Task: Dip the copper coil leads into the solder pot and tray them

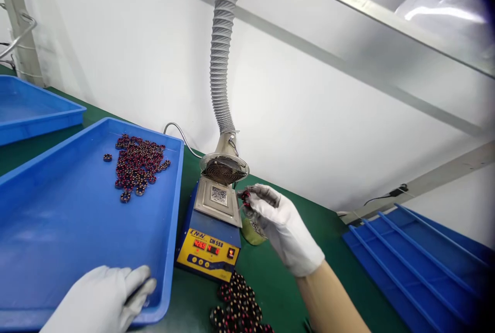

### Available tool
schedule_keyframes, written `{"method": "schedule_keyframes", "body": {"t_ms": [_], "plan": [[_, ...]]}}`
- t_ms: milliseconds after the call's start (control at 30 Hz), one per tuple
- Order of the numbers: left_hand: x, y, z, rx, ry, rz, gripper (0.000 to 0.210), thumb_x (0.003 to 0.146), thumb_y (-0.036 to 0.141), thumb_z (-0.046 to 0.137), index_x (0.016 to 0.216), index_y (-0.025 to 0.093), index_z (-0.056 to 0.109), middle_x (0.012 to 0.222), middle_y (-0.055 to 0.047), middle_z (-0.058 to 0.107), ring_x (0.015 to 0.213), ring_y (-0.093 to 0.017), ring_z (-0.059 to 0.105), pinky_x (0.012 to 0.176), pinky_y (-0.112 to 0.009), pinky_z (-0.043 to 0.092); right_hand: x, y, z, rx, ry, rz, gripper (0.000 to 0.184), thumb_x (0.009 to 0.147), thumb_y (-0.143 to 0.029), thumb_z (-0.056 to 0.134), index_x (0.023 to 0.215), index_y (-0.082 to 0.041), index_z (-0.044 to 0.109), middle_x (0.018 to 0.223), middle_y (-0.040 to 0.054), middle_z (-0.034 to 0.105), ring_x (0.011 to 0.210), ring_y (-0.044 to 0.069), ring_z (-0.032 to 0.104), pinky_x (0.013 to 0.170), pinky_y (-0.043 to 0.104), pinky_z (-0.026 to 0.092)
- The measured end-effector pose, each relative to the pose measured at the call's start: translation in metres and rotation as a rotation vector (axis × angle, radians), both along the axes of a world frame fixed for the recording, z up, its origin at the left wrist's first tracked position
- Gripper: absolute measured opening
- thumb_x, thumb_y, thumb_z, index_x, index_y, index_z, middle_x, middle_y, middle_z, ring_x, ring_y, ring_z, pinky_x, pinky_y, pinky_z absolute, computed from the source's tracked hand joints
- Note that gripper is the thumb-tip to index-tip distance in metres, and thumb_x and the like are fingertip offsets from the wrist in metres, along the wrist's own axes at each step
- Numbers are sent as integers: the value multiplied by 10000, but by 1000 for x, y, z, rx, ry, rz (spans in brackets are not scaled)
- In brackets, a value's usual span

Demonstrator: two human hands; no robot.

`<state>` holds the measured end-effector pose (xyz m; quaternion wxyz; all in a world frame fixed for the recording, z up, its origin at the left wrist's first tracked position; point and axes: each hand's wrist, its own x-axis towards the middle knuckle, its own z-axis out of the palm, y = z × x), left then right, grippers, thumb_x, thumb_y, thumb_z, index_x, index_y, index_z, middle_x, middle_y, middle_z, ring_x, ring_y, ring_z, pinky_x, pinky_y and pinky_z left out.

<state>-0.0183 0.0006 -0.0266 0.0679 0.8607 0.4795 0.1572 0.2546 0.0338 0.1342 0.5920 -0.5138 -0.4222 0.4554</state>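
My right hand (284, 225), in a white glove with darkened fingertips, pinches a small dark red-and-black ring-shaped coil (245, 197). It is just right of the solder pot (209, 253), a blue and yellow unit with a red digital display. The square opening in the pot's top plate shows shiny silvery metal (219, 195). My left hand (102, 297), gloved too, is over the near right corner of the large blue tray (77, 230), its fingers curled together; whatever they may hold is hidden. Many similar ring coils (139, 163) lie heaped at that tray's far end.
A ribbed exhaust hose (222, 49) ends in a round hood (224, 168) above the pot. A yellowish container (253, 232) stands behind my right hand. More ring coils (240, 304) are piled in front of the pot. Blue trays (417, 266) lean at right; another blue tray (38, 116) is far left.
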Motion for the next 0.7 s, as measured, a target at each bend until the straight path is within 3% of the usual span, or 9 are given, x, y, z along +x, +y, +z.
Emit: {"method": "schedule_keyframes", "body": {"t_ms": [67, 167, 300, 367, 500, 600, 700], "plan": [[4, -1, 17, -43, 71, 3, 259, 894, 376, 404, 956, 318, 649, 755, 36, 718, 623, -210, 642, 605, -329, 423, -16, -14, -5, 38, 147, 4, 398, 447, -237, 855, 780, -204, 639, 741, -26, 627, 625, 90, 546, 606, 214, 458], [8, -3, 35, -79, 85, -2, 276, 905, 336, 382, 965, 290, 648, 783, 8, 721, 667, -216, 656, 631, -323, 429, -36, -32, -15, 77, 54, 2, 342, 480, -218, 821, 748, -212, 609, 744, -26, 606, 618, 100, 511, 564, 209, 430], [9, -5, 41, -90, 57, 6, 299, 909, 319, 346, 890, 268, 641, 728, -9, 710, 663, -244, 660, 628, -350, 440, -52, -45, -23, 232, -167, -32, 293, 466, -111, 751, 601, -221, 515, 641, -44, 538, 586, 121, 480, 515, 221, 404], [9, -5, 40, -95, 40, 10, 313, 910, 325, 333, 846, 263, 633, 712, -12, 707, 662, -252, 662, 630, -362, 446, -60, -49, -23, 272, -180, 23, 306, 475, -111, 751, 633, -237, 520, 673, -30, 567, 620, 150, 531, 556, 259, 445], [8, -5, 41, -96, 16, 21, 317, 906, 328, 337, 790, 255, 623, 692, -18, 705, 651, -249, 665, 626, -359, 452, -82, -59, -17, 185, -39, 213, 312, 594, -285, 765, 837, -261, 572, 851, 45, 654, 677, 204, 613, 605, 345, 502], [8, -5, 42, -86, 7, 28, 318, 903, 336, 345, 775, 243, 621, 694, -28, 707, 646, -237, 667, 621, -339, 448, -99, -67, -14, 54, 111, 330, 263, 675, -396, 714, 836, -230, 590, 780, 63, 653, 632, 206, 613, 580, 361, 510], [8, -5, 41, -77, 5, 28, 322, 901, 341, 344, 766, 232, 615, 685, -34, 703, 635, -225, 665, 619, -324, 444, -109, -71, -18, -56, 246, 411, 288, 671, -451, 712, 784, -205, 613, 659, 29, 611, 536, 159, 577, 512, 305, 494]]}}
